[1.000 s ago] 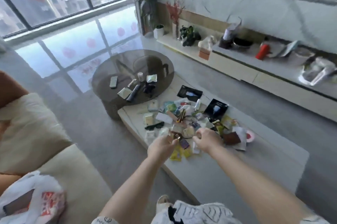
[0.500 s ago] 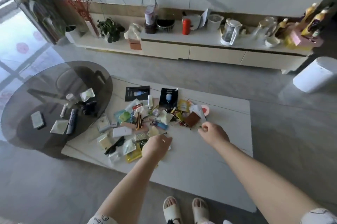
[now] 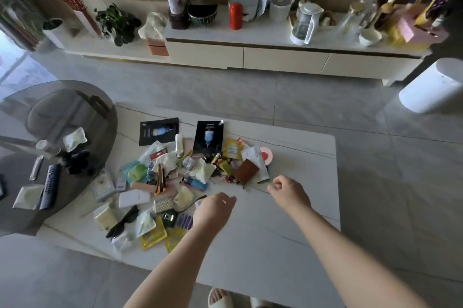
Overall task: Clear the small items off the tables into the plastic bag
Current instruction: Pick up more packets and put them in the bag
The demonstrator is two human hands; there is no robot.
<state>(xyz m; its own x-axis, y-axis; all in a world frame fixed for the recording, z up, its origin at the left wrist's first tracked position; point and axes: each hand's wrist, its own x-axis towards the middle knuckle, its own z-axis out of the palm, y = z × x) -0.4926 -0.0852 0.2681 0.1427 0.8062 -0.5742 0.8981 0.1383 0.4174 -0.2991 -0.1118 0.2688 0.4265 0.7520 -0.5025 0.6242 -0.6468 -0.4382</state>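
Just above the white table [image 3: 288,220], both hands curl their fingers, the left hand [image 3: 213,210] beside the packet pile [image 3: 180,182], the right hand [image 3: 288,190] apparently empty.

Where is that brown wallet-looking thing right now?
The brown wallet lies on the white table, at the right edge of the pile, just beyond the right hand and beside a white sachet.

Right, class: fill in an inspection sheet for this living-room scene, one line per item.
Surface: white table, dark round glass table overlapping its left end.
Job's things: pile of sachets on the white table; remote and packets on the glass; plastic bag not seen.
Clutter: kettle, red bottle on the sideboard.
Grips: left hand and right hand curled; contents unclear.
Cables: thin black cord.
Surroundings: white bin, tiled floor.
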